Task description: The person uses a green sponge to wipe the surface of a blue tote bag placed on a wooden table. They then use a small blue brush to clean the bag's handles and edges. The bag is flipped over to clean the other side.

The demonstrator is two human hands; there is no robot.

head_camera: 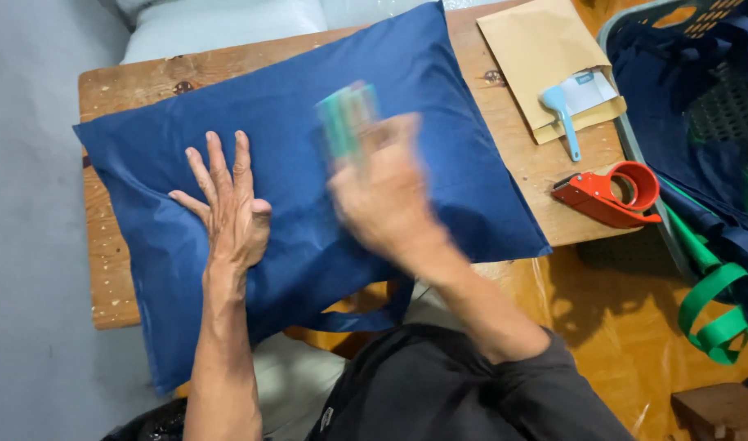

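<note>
Cloth (308,155), one dark blue bag of it, lies flat across the wooden bench (108,278), its near edge hanging over the front. The left hand (231,204) rests palm down on the cloth, fingers (218,159) spread and released, gripping nothing. The right hand (386,192) is blurred above the cloth's middle; its fingers clench a greenish block (348,118) that sticks out beyond them, too smeared to tell what it is. At the bench's far right lie one brown envelope (529,45), one light blue scraper (563,114) on it, and one red tape dispenser (611,194) near the edge. Just beside the bench stands one basket (623,122) holding more dark blue cloth with green straps (717,306) spilling out.
</note>
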